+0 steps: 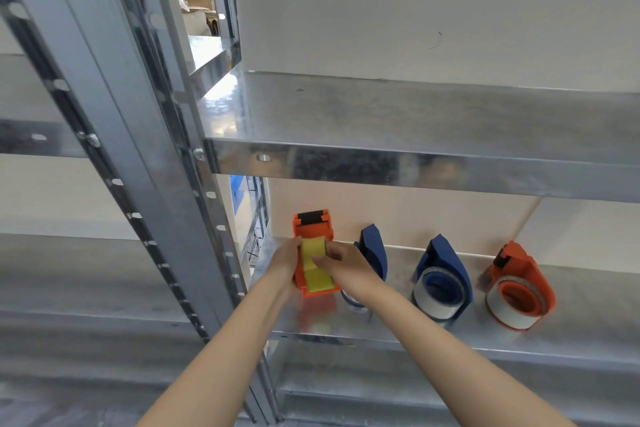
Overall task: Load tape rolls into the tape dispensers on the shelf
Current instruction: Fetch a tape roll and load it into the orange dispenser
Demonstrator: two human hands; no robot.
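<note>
1. Your left hand point(285, 262) grips the left side of the left orange dispenser point(313, 227), with the thumb lying over its top edge.
2. Your right hand point(341, 265) pinches the yellow tape point(313, 279) between thumb and fingertips, about midway along the strip.
3. The yellow tape lies along the top of the left orange dispenser, running from its near end towards the black toothed end, which faces the back wall.
4. That dispenser sits at the left end of the lower shelf point(571, 288), close to the left corner and between the front and back edges.
5. Just to its right, partly hidden behind your right wrist, stands the first blue dispenser point(374, 246).
6. Further right along the shelf is the second blue dispenser point(445, 263), which holds a white roll point(420, 295).
7. Nearest the right end is the right orange dispenser point(519, 270), holding a white roll of its own point(495, 308).
8. The upper shelf point(415, 114) runs above them, and the grey upright post point(138, 149) stands at the left.
</note>
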